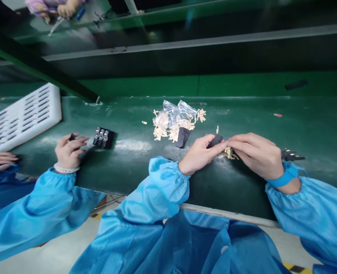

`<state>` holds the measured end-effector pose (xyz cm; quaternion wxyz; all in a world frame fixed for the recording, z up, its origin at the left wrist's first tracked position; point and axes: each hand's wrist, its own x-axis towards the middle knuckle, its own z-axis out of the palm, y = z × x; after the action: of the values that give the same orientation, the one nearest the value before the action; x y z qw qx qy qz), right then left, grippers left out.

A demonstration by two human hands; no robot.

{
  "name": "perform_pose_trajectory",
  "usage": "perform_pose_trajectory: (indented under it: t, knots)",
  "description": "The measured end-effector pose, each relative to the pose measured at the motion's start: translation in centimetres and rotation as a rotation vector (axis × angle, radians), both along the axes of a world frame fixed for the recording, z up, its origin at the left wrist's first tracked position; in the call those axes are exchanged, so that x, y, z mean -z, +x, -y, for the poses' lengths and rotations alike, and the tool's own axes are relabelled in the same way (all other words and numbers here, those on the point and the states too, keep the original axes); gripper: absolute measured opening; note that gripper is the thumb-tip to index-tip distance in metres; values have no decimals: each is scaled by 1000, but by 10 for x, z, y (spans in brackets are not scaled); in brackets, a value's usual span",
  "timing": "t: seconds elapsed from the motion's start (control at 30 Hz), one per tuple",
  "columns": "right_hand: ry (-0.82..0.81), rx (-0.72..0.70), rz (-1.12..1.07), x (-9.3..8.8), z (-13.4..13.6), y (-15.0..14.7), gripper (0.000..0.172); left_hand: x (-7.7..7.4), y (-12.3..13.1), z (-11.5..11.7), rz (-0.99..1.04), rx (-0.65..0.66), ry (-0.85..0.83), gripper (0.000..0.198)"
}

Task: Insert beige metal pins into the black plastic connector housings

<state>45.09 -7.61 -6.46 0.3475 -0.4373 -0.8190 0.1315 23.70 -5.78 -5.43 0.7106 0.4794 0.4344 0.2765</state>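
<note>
Between its thumb and fingers my left hand (pixel 199 154) holds a flat black piece (pixel 215 142). My right hand (pixel 255 154) is pinched at the right end of that piece; whatever its fingertips hold is too small to make out. Under the fingertips lie a few cream pieces (pixel 229 153), and one more stands out just above the black piece. Left of my hands, a stack of black pieces (pixel 182 137) rests against a pile of cream pieces (pixel 160 132) with clear plastic bags (pixel 171 110) on it. More black parts (pixel 291 155) lie beside my right wrist.
At the left, a co-worker's hand (pixel 68 152) holds a small dark item near a black block with shiny parts (pixel 102 137). A white slotted tray (pixel 26 114) is at the far left. A green post (pixel 80 89) rises behind. Another person's hands (pixel 66 10) show at the top left.
</note>
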Motion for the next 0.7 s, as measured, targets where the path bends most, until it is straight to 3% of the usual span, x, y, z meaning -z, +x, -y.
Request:
perform_pose_trajectory:
  t: [0.2,0.3,0.4,0.53,0.7]
  knots:
    - [-64,43,-114,-3,18,-15,31,3,2,0,-78,15,65,51]
    - [-181,45,-191,-5,19,-17,32,2,2,0,-54,10,49,51]
    - [-370,139,-335,-7,16,-13,27,3,1,-2,-91,-15,85,43]
    - [-591,133,-376,-5,12,-9,19,6,1,-3,-212,-34,227,32]
    - [-585,159,-393,-2,17,-16,20,11,5,5,-342,-171,485,18]
